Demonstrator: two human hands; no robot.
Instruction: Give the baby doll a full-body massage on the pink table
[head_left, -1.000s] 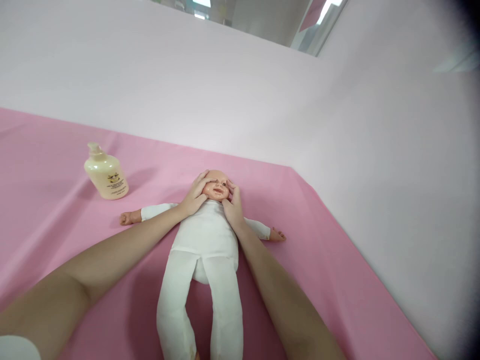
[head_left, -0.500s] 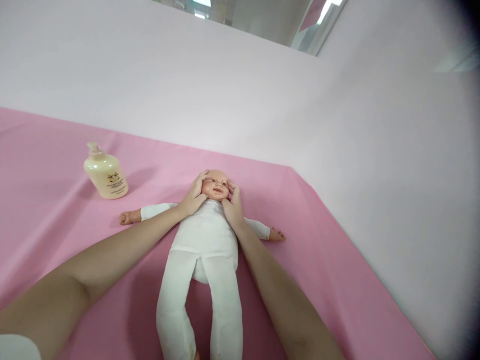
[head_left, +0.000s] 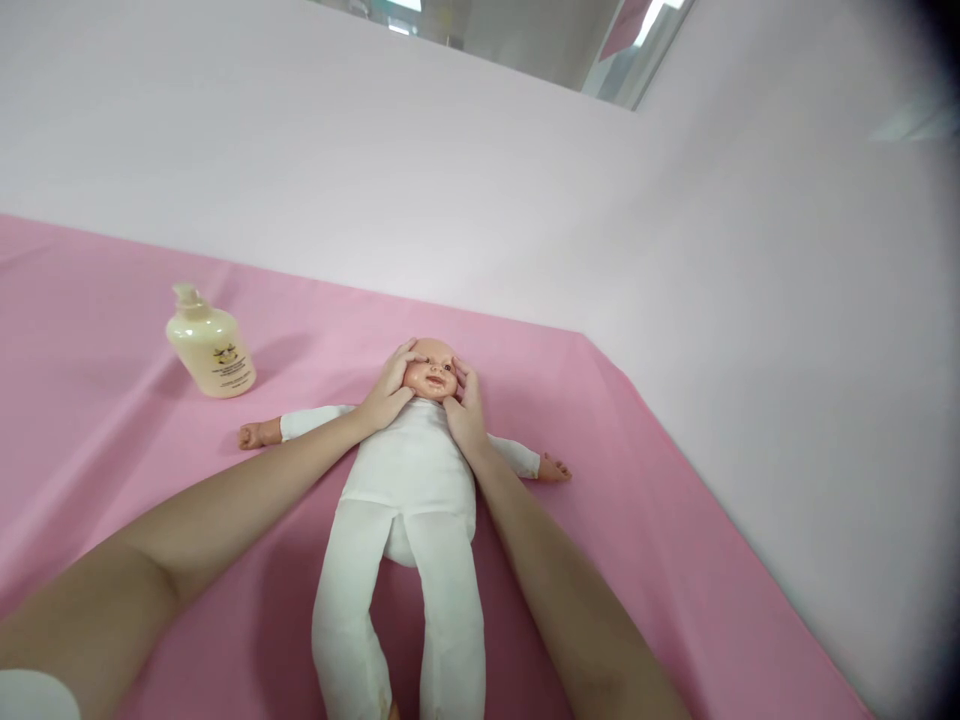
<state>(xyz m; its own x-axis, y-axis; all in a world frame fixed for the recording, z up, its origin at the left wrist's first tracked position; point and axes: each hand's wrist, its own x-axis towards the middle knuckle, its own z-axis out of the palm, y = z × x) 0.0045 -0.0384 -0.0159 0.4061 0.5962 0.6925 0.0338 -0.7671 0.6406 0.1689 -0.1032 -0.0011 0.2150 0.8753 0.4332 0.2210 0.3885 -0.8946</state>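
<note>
A baby doll (head_left: 416, 460) with a white cloth body lies on its back on the pink cover, its arms spread out and its legs toward me. My left hand (head_left: 390, 388) cups the left side of the doll's head (head_left: 433, 372), fingers along the temple near the eye and thumb by the jaw. On the opposite side, my right hand (head_left: 466, 408) holds the cheek and temple, its thumb under the chin. The head is between both palms, and its shiny vinyl face points up. The doll's feet are mostly cut off by the lower frame edge.
A pale yellow pump bottle (head_left: 214, 350) stands left of the doll's outstretched arm. The pink cover (head_left: 637, 520) ends at a white wall (head_left: 300, 170) at the back and right. A window (head_left: 525, 40) is set high in the wall.
My left fingertips have slid slightly inward, toward the doll's eye. My right hand, the doll's body and the bottle look the same.
</note>
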